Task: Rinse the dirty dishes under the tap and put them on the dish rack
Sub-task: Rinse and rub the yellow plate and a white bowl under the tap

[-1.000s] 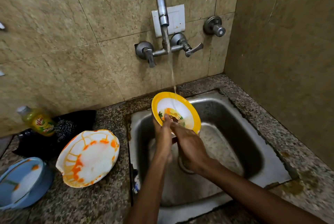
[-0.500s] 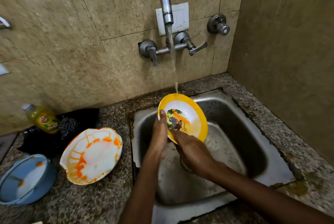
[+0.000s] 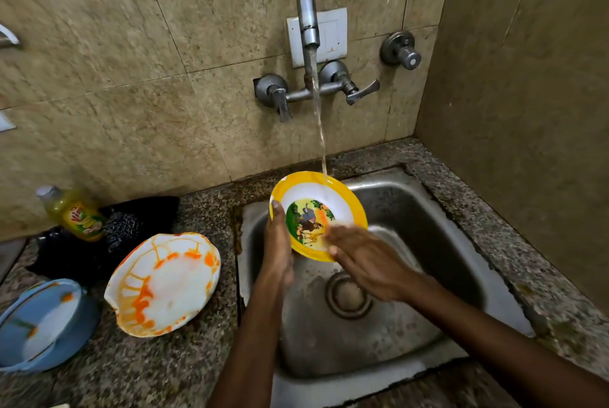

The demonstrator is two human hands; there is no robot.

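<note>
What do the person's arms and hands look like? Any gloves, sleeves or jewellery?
Both are bare. The left hand and right hand wear no gloves, and no rings or watch show. Both forearms are uncovered to the picture's lower edge, so no sleeves appear. The right fingertips look blurred.

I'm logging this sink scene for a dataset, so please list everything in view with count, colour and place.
yellow plate: 1, yellow rim, picture centre, over the sink under the water stream
white plate: 1, white with orange smears, counter left of the sink
blue dish: 1, blue, far left counter
soap bottle: 1, yellow-green, back left counter
black cloth: 1, behind the white plate
tap: 1, metal, wall, running
sink: 1, steel
left hand: holds the yellow plate's left edge
right hand: blurred, fingers on the plate's face
</note>
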